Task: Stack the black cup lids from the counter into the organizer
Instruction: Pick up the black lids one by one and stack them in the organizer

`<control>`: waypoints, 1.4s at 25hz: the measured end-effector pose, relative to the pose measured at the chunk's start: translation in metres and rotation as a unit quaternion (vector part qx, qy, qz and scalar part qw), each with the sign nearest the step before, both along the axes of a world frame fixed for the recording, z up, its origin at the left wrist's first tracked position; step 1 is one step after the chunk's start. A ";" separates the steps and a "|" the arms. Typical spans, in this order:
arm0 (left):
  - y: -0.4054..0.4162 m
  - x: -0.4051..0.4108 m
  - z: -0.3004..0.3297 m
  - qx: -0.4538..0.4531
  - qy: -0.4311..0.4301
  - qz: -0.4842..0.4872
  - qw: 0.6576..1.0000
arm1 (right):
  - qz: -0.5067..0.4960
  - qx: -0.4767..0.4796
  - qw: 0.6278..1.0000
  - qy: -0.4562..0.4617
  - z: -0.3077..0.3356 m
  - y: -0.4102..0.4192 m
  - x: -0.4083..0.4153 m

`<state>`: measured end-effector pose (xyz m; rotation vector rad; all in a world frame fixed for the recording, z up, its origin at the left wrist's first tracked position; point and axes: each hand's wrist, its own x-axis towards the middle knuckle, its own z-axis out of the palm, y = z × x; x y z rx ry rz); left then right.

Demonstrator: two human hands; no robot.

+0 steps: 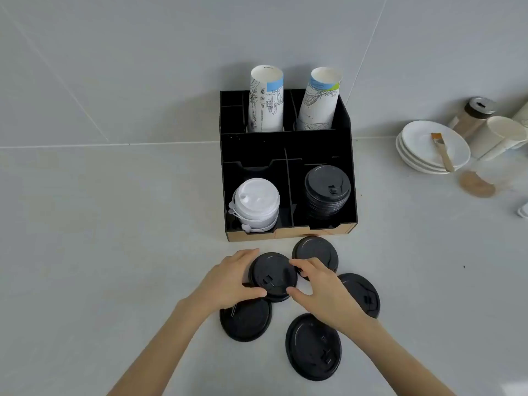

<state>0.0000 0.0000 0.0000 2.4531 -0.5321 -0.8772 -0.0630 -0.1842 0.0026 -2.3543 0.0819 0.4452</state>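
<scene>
Head view: both hands grip one black lid stack.
Left hand (228, 277) and right hand (320, 284) clamp the lid stack (271, 275) on the counter (114, 224), just before the organizer (285, 155) (four loose lids (313, 347) lie around it).
</scene>
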 end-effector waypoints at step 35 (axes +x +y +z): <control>-0.029 -0.014 0.035 -0.191 -0.115 0.072 0.972 | 0.032 0.058 0.984 -0.166 0.034 -0.043 0.003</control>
